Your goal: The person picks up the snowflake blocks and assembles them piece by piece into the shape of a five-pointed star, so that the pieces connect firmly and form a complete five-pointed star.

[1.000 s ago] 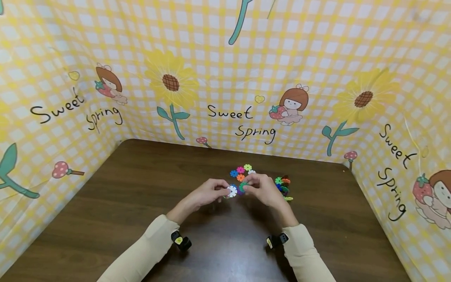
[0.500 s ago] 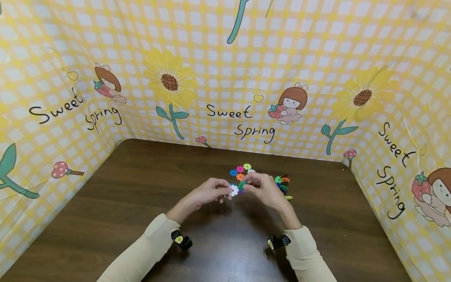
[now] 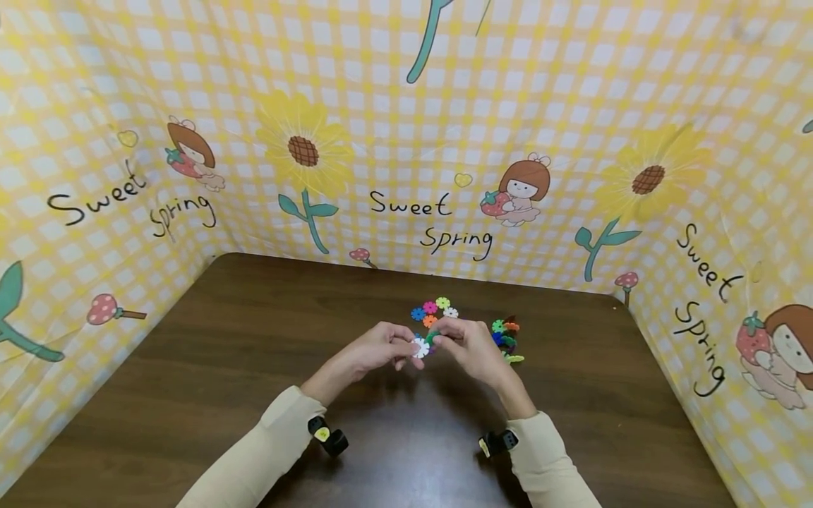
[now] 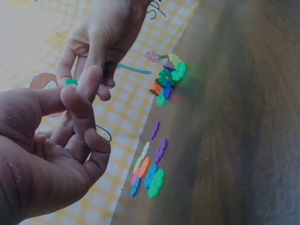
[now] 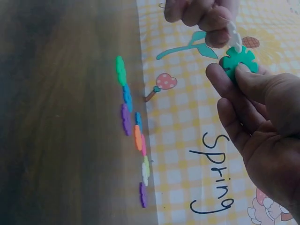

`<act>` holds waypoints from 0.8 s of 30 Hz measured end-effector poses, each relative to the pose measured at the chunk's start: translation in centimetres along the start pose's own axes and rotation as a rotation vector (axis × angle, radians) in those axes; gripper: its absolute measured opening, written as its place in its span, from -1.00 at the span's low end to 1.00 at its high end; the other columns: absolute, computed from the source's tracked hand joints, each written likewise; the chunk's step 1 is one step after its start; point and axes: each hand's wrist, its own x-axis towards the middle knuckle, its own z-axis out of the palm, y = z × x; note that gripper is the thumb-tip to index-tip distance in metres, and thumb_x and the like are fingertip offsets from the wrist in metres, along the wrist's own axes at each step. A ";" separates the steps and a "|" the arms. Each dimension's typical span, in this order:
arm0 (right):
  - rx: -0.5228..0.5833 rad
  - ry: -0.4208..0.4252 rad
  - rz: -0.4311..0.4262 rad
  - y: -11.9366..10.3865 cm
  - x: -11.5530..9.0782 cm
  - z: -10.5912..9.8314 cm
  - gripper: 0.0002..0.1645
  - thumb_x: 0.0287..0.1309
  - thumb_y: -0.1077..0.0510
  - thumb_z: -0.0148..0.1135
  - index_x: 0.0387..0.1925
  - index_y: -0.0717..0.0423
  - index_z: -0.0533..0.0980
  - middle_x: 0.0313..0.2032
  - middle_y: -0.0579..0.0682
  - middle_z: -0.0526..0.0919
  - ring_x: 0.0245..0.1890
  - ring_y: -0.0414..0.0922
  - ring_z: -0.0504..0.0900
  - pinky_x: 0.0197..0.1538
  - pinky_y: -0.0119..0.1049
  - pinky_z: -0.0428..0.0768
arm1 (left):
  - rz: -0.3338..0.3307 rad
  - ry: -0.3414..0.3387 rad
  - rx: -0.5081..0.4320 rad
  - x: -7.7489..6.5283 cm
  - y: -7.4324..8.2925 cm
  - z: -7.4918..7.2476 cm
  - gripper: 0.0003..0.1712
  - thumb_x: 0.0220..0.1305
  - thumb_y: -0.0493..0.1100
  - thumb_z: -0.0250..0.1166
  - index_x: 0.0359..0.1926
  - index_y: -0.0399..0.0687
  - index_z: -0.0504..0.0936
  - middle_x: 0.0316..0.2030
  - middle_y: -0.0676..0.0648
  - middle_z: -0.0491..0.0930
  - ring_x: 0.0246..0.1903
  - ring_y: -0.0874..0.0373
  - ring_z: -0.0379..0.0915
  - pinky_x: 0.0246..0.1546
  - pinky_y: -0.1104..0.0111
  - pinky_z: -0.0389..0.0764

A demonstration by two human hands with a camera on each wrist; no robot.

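Where right grip (image 3: 472, 347) pinches, green disc (image 5: 237, 56) protrudes.

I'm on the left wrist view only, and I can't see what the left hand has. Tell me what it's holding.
Observer: A white flower piece; the head view shows it pinched in the fingers of the left hand.
Operator: I get just a sliver of green by the other hand. Report how the two pieces meet.
Observer: In the right wrist view, the white piece is seen nearly edge-on, its end at the notched rim of the green flower piece that the right hand pinches; I can't tell whether it's slotted in.
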 end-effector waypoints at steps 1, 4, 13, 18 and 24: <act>-0.014 0.004 -0.017 0.1 0.0 0.1 -0.89 0.33 0.25 0.25 -0.16 0.04 0.64 -0.25 -0.06 0.75 -0.23 -0.09 0.75 -0.15 -0.22 0.68 | 0.003 -0.003 -0.001 0.0 0.0 0.0 -0.81 0.43 -0.19 0.24 -0.23 -0.29 0.60 -0.38 -0.17 0.75 -0.59 0.23 0.38 -0.38 0.37 0.45; -0.020 -0.008 -0.045 0.5 0.1 0.2 -0.90 0.32 0.24 0.26 -0.18 0.02 0.64 -0.25 -0.08 0.75 -0.23 -0.11 0.75 -0.13 -0.26 0.68 | 0.008 -0.020 -0.006 -0.2 0.0 -0.1 -0.81 0.42 -0.19 0.23 -0.22 -0.29 0.61 -0.37 -0.17 0.76 -0.59 0.22 0.37 -0.35 0.36 0.45; 0.027 -0.069 -0.036 0.4 0.7 0.5 -0.89 0.33 0.33 0.21 -0.16 0.21 0.62 -0.31 0.08 0.74 -0.28 0.07 0.73 -0.12 0.01 0.67 | 0.006 -0.039 -0.054 -0.1 -0.2 -0.5 -0.80 0.45 -0.24 0.19 -0.17 -0.36 0.61 -0.44 -0.11 0.74 -0.58 0.25 0.38 -0.38 0.40 0.41; 0.032 -0.090 -0.021 0.6 0.9 0.5 -0.88 0.34 0.33 0.21 -0.14 0.20 0.62 -0.29 0.06 0.74 -0.28 0.04 0.74 -0.12 -0.06 0.68 | 0.003 -0.041 -0.055 0.0 -0.4 -0.5 -0.78 0.46 -0.22 0.19 -0.16 -0.36 0.61 -0.43 -0.10 0.74 -0.55 0.24 0.38 -0.39 0.40 0.40; 0.033 -0.116 0.004 1.3 1.4 0.4 -0.88 0.31 0.27 0.27 -0.14 0.12 0.64 -0.26 -0.03 0.75 -0.28 -0.08 0.74 -0.16 -0.09 0.69 | -0.014 -0.059 -0.051 0.1 -0.8 -0.6 -0.77 0.46 -0.19 0.18 -0.18 -0.33 0.60 -0.41 -0.07 0.74 -0.54 0.25 0.40 -0.37 0.39 0.47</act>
